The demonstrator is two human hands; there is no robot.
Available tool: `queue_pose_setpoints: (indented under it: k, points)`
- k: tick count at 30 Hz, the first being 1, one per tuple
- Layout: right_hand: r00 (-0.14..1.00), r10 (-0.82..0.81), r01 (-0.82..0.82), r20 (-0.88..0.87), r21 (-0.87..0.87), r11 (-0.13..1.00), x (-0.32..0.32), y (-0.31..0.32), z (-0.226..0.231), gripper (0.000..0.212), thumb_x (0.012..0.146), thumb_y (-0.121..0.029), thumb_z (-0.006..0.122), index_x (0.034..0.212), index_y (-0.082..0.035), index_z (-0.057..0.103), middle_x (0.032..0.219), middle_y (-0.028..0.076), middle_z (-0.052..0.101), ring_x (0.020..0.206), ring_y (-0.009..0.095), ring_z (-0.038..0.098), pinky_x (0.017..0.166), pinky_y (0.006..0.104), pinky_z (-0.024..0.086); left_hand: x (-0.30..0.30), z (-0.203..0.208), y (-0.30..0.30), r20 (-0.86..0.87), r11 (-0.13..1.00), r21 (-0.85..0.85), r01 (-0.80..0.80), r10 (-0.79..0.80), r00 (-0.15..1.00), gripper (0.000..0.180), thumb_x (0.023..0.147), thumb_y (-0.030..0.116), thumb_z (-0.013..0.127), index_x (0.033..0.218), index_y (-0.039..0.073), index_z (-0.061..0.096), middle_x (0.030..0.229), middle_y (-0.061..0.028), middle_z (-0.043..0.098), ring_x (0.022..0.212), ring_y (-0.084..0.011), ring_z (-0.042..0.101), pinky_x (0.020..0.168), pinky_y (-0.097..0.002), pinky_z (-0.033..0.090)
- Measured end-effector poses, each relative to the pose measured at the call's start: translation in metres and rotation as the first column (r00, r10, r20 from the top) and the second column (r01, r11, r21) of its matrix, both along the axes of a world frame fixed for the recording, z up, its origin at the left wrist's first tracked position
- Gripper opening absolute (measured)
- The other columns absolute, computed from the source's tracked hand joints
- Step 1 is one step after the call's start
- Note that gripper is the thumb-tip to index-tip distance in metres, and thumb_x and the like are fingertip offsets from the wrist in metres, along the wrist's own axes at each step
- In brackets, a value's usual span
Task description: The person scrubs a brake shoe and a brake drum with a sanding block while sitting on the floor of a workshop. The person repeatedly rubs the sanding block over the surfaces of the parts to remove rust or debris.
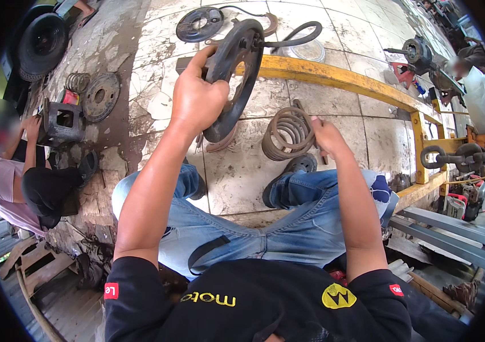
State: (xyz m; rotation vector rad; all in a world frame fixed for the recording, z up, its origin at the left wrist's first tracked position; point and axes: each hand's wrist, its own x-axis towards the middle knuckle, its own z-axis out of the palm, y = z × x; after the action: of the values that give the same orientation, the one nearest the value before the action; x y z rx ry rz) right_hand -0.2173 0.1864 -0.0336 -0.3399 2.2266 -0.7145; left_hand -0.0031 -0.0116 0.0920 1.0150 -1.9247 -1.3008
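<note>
My left hand [200, 94] grips the rim of a round black brake backing plate [215, 122], holding it raised and tilted nearly on edge. A black cable [296, 40] curves off its far side. Lower down, my right hand [329, 138] is closed around a dark rod [298, 105], partly hidden by the fingers and by a rusty coil spring [286, 135]. That spring stands just left of my right hand; whether they touch I cannot tell. Curved rusty brake shoes [222, 142] lie on the tiles below the plate.
A yellow metal frame [333, 73] crosses beyond my hands, with a heavy chain [462, 157] at right. Another backing plate [200, 24] lies farther off. At left, a person [17, 171] sits by a metal block [63, 121]; another person [473, 62] is at far right.
</note>
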Motion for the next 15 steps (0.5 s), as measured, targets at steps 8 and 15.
queue_pose_setpoints:
  k: [8, 15]
  points:
    - [0.954, -0.151, 0.218, 0.257, -0.259, 0.941, 0.025, -0.016, -0.017, 0.036, 0.086, -0.021, 0.056, 0.115, -0.001, 0.060, 0.091, 0.012, 0.067, 0.069, 0.023, 0.067, 0.054, 0.0423, 0.056, -0.014, 0.004, -0.007, -0.327, 0.989, 0.125, 0.074, -0.030, 0.944, 0.056, 0.072, -0.004, 0.052, 0.128, -0.006, 0.054, 0.098, -0.0101, 0.065, 0.078, -0.0137, 0.062, 0.072, -0.0266, 0.051]
    - [0.915, 0.026, 0.103, 0.401, -0.296, 0.950, 0.022, -0.041, -0.024, 0.045, 0.088, -0.017, 0.059, 0.130, -0.003, 0.050, 0.111, 0.015, 0.061, 0.086, 0.026, 0.066, 0.061, 0.0446, 0.056, 0.009, 0.006, -0.042, -0.350, 0.721, 0.687, -0.089, 0.435, 0.830, 0.022, 0.073, 0.002, 0.054, 0.093, -0.007, 0.056, 0.081, -0.0131, 0.061, 0.071, -0.0241, 0.064, 0.065, -0.0372, 0.057]
